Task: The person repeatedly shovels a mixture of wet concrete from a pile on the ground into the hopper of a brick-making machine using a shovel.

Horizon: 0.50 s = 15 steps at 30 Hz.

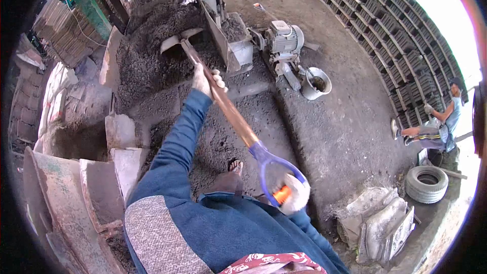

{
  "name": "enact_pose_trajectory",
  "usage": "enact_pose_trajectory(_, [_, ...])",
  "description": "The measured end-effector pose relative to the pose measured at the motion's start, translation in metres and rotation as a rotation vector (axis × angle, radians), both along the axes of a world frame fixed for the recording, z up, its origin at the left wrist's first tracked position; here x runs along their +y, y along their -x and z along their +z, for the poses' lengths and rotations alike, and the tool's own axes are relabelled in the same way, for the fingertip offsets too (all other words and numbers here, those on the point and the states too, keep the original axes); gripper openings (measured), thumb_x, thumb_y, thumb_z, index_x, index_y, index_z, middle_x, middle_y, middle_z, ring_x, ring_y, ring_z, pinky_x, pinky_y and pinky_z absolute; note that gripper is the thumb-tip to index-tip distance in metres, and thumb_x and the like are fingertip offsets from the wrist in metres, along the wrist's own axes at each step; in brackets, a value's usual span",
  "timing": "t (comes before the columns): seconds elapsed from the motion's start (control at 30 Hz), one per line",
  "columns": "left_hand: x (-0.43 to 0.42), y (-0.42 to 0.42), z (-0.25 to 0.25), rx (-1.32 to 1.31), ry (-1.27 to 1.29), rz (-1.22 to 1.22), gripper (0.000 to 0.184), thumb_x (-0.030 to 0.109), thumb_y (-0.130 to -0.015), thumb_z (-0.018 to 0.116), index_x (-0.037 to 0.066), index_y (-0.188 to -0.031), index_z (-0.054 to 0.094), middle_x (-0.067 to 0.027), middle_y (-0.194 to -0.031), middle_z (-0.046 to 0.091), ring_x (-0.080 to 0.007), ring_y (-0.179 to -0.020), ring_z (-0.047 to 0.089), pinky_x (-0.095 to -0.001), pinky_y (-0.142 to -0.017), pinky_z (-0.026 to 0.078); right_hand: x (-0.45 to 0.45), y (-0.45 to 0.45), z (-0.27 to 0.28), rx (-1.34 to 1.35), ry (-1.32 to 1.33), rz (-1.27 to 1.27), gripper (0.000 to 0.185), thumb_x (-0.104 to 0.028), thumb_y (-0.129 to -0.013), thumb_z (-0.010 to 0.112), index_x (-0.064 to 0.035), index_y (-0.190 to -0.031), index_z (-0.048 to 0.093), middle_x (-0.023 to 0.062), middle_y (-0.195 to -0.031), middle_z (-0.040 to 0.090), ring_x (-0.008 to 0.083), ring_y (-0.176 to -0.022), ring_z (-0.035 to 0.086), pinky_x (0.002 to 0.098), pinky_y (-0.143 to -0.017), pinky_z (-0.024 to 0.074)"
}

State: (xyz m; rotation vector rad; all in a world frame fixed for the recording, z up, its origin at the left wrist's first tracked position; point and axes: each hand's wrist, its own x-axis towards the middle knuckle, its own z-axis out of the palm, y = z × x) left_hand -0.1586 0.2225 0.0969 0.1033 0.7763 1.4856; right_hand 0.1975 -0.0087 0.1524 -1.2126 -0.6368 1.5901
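A shovel (234, 116) with a wooden shaft slants across the middle of the view. Its metal blade (170, 44) rests at the heap of dark, damp mix (152, 45); part of the blade's edge is hidden. My left hand (207, 80), in a white glove, is wrapped around the shaft a short way below the blade. Close to my body, my right hand (296, 195), gloved too, grips the blue D-shaped handle (264, 160) with its orange crossbar. Some of the right-hand fingers are hidden behind the glove's back.
An electric motor (285, 38) and a bucket (316, 83) stand right of the heap. Metal sheets (66, 193) line the left side. Stacked sacks (375, 220) and a tyre (427, 184) lie at lower right. A person (441, 122) is beside racks of blocks (385, 45).
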Motion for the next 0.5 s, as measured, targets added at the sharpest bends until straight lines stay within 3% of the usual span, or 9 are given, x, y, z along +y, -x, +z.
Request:
enact_pose_trajectory(0.1, [0.049,0.068,-0.009,0.131,0.023,0.024,0.072,0.079,-0.085,0.031,0.01,-0.084,0.052,-0.003,-0.057,0.048,-0.0246,-0.049,0.05,-0.0463,-0.05,0.045,0.038,0.064,0.018,0.202,0.035,0.029,0.021,-0.014,-0.083,0.067,0.0023,-0.094,0.061,0.0099,-0.072,0.061,0.0188,-0.059,0.059,0.0328,-0.054,0.0497])
enact_pose_trajectory(0.2, [0.06,0.079,0.013,0.375,0.183,0.131,0.064,0.075,-0.085,0.041,0.012,-0.088,0.051,-0.0014,-0.054,0.049,-0.022,-0.046,0.051,-0.0404,-0.047,0.047,0.067,0.061,-0.01,0.087,-0.201,0.333,0.02,-0.013,-0.086,0.066,0.001,-0.1,0.061,0.0059,-0.081,0.063,0.0131,-0.072,0.061,0.0296,-0.068,0.05])
enact_pose_trajectory(0.23, [0.056,0.065,0.027,0.217,0.123,0.106,0.055,0.068,-0.087,0.048,0.013,-0.081,0.05,-0.0011,-0.054,0.05,-0.0219,-0.045,0.052,-0.0399,-0.046,0.047,0.062,0.044,0.026,0.065,-0.226,0.275,0.021,-0.013,-0.086,0.066,0.0016,-0.1,0.061,0.0051,-0.083,0.063,0.0126,-0.076,0.061,0.028,-0.072,0.0488])
enact_pose_trajectory(0.27, [0.044,0.041,0.032,0.123,0.06,0.096,0.051,0.063,-0.089,0.051,0.014,-0.074,0.05,-0.0022,-0.054,0.052,-0.0233,-0.044,0.053,-0.041,-0.046,0.048,0.058,0.014,0.017,0.092,-0.214,0.239,0.021,-0.014,-0.084,0.065,0.0019,-0.098,0.061,0.0052,-0.081,0.063,0.0141,-0.076,0.061,0.028,-0.07,0.0491])
enact_pose_trajectory(0.3, [0.01,0.003,0.056,0.227,-0.046,0.026,0.049,0.06,-0.09,0.051,0.014,-0.071,0.051,-0.0033,-0.057,0.055,-0.0242,-0.049,0.056,-0.0445,-0.052,0.051,0.051,-0.024,0.027,-0.033,-0.292,0.228,0.024,-0.017,-0.08,0.063,0.0024,-0.093,0.062,0.0069,-0.081,0.064,0.0148,-0.073,0.061,0.0282,-0.067,0.0493])
enact_pose_trajectory(0.4, [-0.049,-0.082,0.076,-0.179,-0.082,-0.02,0.052,0.058,-0.091,0.051,0.008,-0.079,0.059,-0.0079,-0.068,0.062,-0.0294,-0.064,0.061,-0.0513,-0.073,0.049,0.022,-0.116,0.055,-0.251,-0.261,-0.077,0.02,-0.017,-0.078,0.058,0.003,-0.078,0.062,0.0081,-0.065,0.062,0.0165,-0.054,0.057,0.0281,-0.053,0.047])
enact_pose_trajectory(0.47, [-0.066,-0.112,0.057,-0.277,-0.217,-0.132,0.05,0.055,-0.093,0.048,0.008,-0.085,0.059,-0.0109,-0.071,0.061,-0.0317,-0.07,0.061,-0.0533,-0.079,0.046,0.003,-0.198,0.022,-0.259,-0.157,-0.194,0.018,-0.016,-0.081,0.059,0.0012,-0.084,0.063,0.0065,-0.071,0.062,0.0156,-0.057,0.057,0.0272,-0.053,0.0459])
enact_pose_trajectory(0.5, [-0.077,-0.128,0.054,-0.325,-0.276,-0.135,0.048,0.053,-0.094,0.048,0.007,-0.085,0.059,-0.0117,-0.072,0.061,-0.0328,-0.073,0.061,-0.0546,-0.079,0.046,-0.013,-0.268,-0.023,-0.212,-0.121,-0.315,0.018,-0.018,-0.082,0.061,-0.001,-0.09,0.062,0.0055,-0.076,0.062,0.0158,-0.057,0.057,0.0278,-0.051,0.046])
